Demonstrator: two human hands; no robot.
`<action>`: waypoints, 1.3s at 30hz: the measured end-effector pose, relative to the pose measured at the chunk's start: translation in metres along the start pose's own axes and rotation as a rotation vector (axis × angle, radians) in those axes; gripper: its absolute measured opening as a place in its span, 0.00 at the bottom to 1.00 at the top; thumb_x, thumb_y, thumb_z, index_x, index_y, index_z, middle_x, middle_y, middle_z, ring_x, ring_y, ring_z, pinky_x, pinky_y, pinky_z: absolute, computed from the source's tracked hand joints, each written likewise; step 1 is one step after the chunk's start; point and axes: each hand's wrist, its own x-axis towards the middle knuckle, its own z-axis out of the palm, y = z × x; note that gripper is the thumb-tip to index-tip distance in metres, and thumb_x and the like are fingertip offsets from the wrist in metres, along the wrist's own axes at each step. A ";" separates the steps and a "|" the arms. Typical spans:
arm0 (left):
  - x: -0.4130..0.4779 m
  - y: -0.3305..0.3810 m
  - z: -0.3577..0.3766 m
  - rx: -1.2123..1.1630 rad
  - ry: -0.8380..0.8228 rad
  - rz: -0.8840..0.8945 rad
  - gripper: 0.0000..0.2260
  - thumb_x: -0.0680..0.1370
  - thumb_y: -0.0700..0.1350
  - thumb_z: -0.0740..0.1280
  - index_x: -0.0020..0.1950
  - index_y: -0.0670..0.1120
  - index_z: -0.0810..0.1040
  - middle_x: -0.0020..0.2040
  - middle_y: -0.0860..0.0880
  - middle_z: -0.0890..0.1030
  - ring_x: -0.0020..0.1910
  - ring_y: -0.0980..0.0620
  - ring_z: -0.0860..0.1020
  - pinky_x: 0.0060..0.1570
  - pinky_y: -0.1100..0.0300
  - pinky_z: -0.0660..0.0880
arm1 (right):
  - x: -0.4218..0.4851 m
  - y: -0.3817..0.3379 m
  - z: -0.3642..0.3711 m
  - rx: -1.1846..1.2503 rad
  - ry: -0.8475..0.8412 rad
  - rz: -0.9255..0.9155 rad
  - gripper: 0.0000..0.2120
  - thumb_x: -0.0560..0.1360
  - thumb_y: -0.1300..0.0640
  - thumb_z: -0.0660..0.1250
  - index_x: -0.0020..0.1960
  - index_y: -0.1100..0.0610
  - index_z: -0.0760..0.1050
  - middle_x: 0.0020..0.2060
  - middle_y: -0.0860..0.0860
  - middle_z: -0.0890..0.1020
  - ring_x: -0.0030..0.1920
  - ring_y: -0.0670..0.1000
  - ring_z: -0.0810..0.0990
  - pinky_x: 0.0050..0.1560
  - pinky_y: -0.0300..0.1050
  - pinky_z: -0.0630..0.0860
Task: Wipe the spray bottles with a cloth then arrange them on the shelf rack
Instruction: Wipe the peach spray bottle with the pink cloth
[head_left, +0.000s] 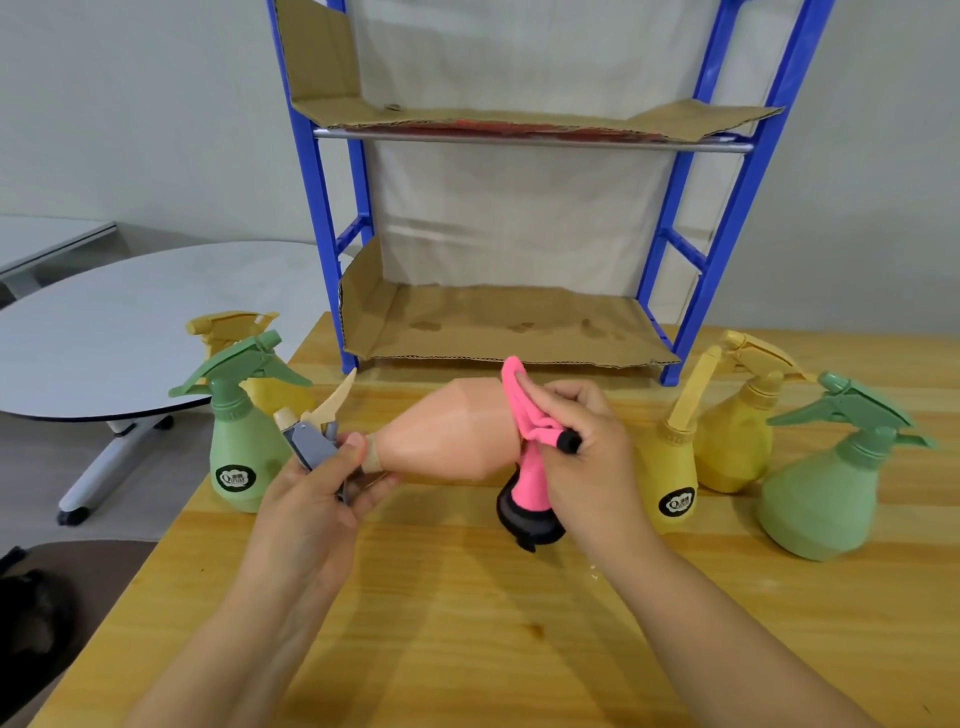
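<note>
The wooden table (467, 597) bears a blue shelf rack (748, 171) at its far edge, with cardboard (509, 322) lining the shelves. At left stand a green bottle (239, 441) and, behind it, a yellow bottle (270, 395). At right are a labelled yellow bottle (670, 467), a plain yellow bottle (732, 447) and a second green bottle (821, 499).

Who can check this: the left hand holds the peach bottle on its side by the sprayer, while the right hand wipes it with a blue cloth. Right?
Not quite: the cloth is pink, not blue, as the head view shows. The rest stands: the left hand holds the peach bottle on its side by the sprayer, and the right hand wipes it.
</note>
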 end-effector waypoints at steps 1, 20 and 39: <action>-0.002 0.001 0.001 -0.005 -0.017 0.007 0.06 0.77 0.34 0.62 0.45 0.44 0.72 0.42 0.47 0.76 0.43 0.50 0.78 0.38 0.53 0.82 | 0.001 0.000 -0.001 0.009 -0.003 0.013 0.30 0.70 0.77 0.62 0.56 0.43 0.78 0.44 0.44 0.74 0.45 0.36 0.74 0.46 0.30 0.72; -0.007 0.010 -0.016 0.035 -0.091 0.076 0.03 0.75 0.36 0.62 0.48 0.41 0.72 0.42 0.46 0.77 0.41 0.52 0.81 0.42 0.51 0.82 | 0.001 0.001 0.012 0.100 -0.109 0.147 0.29 0.71 0.77 0.60 0.55 0.45 0.79 0.48 0.50 0.77 0.46 0.40 0.76 0.43 0.28 0.72; -0.034 0.049 -0.042 0.978 -0.153 0.427 0.05 0.72 0.35 0.70 0.41 0.39 0.75 0.33 0.42 0.76 0.31 0.59 0.71 0.29 0.71 0.66 | -0.009 -0.001 0.059 -0.557 -0.405 -0.311 0.20 0.68 0.67 0.61 0.56 0.53 0.80 0.49 0.41 0.73 0.53 0.49 0.69 0.53 0.24 0.60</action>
